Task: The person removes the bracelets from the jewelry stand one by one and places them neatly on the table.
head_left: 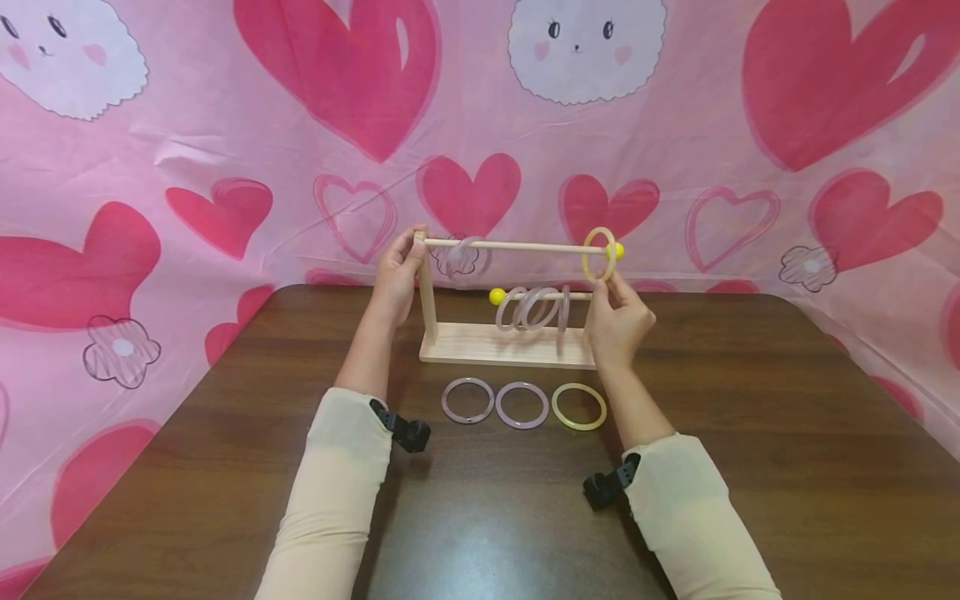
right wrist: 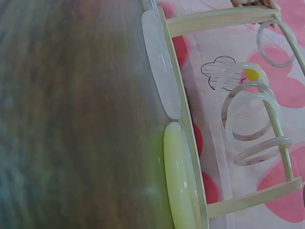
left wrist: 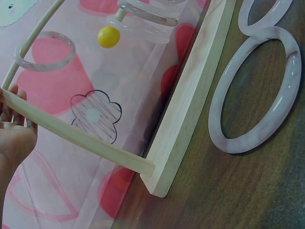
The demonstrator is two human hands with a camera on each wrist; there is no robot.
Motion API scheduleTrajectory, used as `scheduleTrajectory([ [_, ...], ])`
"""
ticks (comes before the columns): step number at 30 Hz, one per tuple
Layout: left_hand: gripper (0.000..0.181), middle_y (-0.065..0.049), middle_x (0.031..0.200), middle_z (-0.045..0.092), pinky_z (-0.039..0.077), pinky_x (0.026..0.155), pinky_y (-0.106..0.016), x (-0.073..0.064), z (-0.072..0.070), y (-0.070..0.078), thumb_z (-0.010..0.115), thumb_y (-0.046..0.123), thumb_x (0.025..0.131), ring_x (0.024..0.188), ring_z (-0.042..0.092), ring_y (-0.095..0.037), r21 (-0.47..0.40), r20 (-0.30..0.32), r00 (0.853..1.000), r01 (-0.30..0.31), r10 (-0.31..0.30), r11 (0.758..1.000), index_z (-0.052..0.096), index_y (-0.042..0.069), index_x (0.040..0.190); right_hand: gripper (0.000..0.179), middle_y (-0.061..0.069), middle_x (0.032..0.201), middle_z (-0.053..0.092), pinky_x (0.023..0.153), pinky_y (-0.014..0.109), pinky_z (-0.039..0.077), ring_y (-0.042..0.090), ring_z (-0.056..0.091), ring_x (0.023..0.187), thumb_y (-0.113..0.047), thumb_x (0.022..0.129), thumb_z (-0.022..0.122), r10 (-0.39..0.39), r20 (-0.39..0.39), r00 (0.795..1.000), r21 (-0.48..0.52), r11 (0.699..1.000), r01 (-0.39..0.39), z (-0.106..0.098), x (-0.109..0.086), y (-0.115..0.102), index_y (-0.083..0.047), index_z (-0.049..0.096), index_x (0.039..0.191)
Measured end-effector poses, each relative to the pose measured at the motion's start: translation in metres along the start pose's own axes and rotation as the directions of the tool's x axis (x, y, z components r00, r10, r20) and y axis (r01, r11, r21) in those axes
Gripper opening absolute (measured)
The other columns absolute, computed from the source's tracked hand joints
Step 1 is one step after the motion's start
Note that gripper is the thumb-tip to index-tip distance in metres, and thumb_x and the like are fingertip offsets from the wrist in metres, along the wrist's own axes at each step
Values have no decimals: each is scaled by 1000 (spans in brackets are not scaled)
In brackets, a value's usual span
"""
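A wooden bangle stand (head_left: 510, 348) has two rods, each tipped with a yellow ball. My left hand (head_left: 396, 279) grips the top of its left post (head_left: 427, 292). At the upper rod's right end, my right hand (head_left: 621, 325) pinches a yellow bangle (head_left: 587, 265) by its lower edge; the bangle overlaps the rod tip and ball (head_left: 617, 251). A pale translucent bangle (left wrist: 66, 60) hangs near the left end of the upper rod (head_left: 532, 246). Several pale purple bangles (right wrist: 238, 157) hang on the lower rod (right wrist: 286, 164). The right post is mostly hidden behind my right hand.
In front of the stand, a row of three bangles lies flat on the dark wooden table (head_left: 495, 500): a pale purple one (head_left: 446, 410), another purple one (head_left: 501, 417) and a yellow one (head_left: 557, 412). Behind the table hangs a pink heart-patterned cloth (head_left: 480, 125).
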State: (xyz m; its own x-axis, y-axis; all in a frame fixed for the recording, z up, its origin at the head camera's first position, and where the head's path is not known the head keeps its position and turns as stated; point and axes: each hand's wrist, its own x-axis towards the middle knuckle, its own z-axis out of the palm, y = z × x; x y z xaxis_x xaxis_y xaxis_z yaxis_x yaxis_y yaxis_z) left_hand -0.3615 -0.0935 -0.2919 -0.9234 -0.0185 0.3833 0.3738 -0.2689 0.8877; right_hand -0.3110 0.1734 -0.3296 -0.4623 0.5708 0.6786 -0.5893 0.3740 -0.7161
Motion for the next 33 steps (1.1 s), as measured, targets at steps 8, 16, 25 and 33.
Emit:
scheduleTrajectory([
  [8,33,-18,122,49,32,97,-26,0,0,0,43,6,97,103,46,-11,0,0,1000,-8,8,1000,43,-7,128,20,17,94,66,72,21,50,20,66,86,2,81,60,30,6,1000,25,999,-31,-2,2,1,2,69,100],
  [16,33,-27,130,42,33,95,-25,-1,1,0,42,5,97,102,46,-11,2,0,1000,-18,18,1000,42,-7,128,19,17,93,67,69,19,51,14,66,79,1,82,63,56,-12,998,5,998,-56,-6,5,1,2,70,99],
  [25,30,-27,127,42,34,93,-25,-1,1,0,43,5,97,101,46,-11,-5,1,1000,-25,25,1000,45,-5,125,18,21,93,65,70,20,50,30,66,84,6,82,61,60,-14,998,-16,998,-60,-11,4,-22,8,67,98],
  [33,29,-13,116,51,34,94,-26,-1,0,0,44,6,97,109,45,-23,-9,0,1000,-18,18,1000,47,-4,124,16,21,92,65,71,19,50,28,66,82,5,81,64,42,-25,999,-40,998,-43,-13,5,-23,8,68,96],
])
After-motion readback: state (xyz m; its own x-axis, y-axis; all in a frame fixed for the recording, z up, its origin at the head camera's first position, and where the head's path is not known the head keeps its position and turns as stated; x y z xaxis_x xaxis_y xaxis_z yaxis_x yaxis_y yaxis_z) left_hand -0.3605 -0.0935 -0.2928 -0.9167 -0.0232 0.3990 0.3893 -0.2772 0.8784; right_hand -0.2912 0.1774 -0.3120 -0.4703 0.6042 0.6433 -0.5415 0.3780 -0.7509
